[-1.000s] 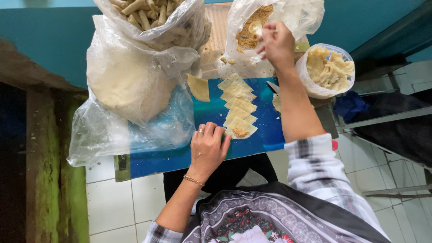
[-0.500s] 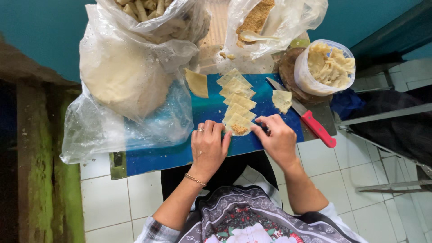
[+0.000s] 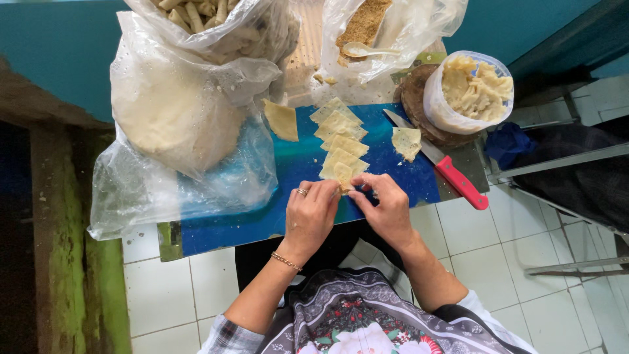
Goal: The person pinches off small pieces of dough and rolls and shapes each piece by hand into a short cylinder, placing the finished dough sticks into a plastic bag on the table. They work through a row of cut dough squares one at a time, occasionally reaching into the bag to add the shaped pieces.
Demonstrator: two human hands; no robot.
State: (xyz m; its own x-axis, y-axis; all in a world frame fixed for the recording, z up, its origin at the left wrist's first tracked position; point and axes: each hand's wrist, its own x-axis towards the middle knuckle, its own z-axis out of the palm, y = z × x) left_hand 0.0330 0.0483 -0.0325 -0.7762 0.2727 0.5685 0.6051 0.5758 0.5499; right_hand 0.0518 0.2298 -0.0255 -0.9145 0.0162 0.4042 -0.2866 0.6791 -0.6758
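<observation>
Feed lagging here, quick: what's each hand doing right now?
Left hand: fingers pinched on the dough piece.
Right hand: fingers pinched on the same dough piece.

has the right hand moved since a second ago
Yes. The right hand came down from the crumb bag to the near end of the wrapper row, beside the left hand.

One head-worn camera looks almost straight down, fairly close, over the blue board (image 3: 295, 177), its far edge seemingly cropped.
</observation>
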